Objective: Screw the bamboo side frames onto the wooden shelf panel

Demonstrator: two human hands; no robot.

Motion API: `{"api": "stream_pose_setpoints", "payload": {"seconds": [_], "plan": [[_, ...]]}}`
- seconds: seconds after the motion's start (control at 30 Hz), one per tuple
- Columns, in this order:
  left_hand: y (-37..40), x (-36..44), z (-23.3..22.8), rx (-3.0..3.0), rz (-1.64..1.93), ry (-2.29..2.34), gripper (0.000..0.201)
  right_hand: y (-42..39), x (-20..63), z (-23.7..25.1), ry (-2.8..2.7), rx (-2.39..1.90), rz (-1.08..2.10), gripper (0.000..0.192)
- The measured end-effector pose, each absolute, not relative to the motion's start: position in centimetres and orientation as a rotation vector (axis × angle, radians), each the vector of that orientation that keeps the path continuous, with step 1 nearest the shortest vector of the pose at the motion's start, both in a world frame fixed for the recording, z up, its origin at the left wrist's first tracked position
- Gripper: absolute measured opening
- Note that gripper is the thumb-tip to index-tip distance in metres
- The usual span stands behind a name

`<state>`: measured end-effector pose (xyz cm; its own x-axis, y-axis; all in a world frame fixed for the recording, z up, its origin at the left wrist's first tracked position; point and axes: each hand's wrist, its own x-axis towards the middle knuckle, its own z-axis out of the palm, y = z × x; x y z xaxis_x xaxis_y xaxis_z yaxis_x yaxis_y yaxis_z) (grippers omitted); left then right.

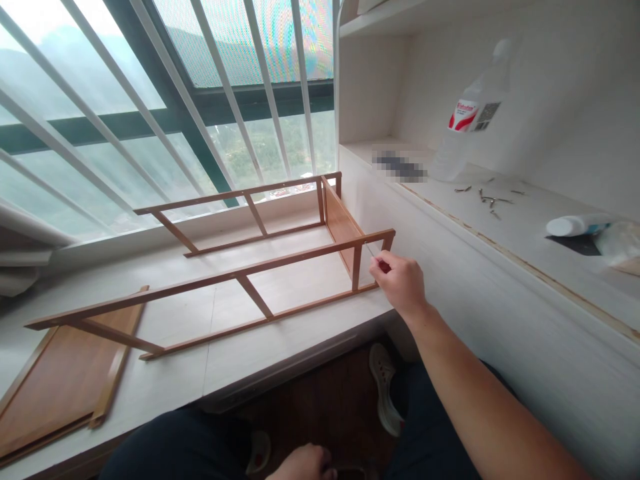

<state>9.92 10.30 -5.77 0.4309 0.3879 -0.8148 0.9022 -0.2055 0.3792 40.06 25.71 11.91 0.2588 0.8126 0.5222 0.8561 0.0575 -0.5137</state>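
A partly assembled wooden rack (250,273) lies on its side on the white window ledge (240,360), two ladder-like side frames joined by a brown end panel (341,227). My right hand (400,283) is closed on a thin screwdriver (373,255) with a red handle, its metal tip pointing at the near frame's right end beside the panel. My left hand (300,465) sits low at the bottom edge near my lap, fingers curled; what it holds is not visible.
A loose wooden panel (60,380) lies on the ledge at the left. The white shelf (500,220) to the right carries a plastic bottle (467,120), several loose screws (487,197) and a white tube (575,225). A barred window (165,100) is behind.
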Motion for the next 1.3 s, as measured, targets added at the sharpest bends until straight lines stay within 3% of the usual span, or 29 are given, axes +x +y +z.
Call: {"api": "stream_pose_setpoints", "payload": {"seconds": [1.0, 1.1, 1.3], "plan": [[10.6, 10.7, -4.6, 1.810, -0.783, 1.073, 0.044, 26.1, 40.3, 14.9, -1.637, -1.930, -0.045, 0.029], [10.6, 10.6, -4.8, 1.801, -0.765, 1.073, 0.043, 26.3, 40.4, 14.9, -1.579, -1.819, 0.082, 0.035], [10.6, 10.5, -5.1, 1.793, -0.759, 1.073, 0.042, 26.6, 40.5, 13.9, -1.249, -1.480, 0.681, 0.040]]}}
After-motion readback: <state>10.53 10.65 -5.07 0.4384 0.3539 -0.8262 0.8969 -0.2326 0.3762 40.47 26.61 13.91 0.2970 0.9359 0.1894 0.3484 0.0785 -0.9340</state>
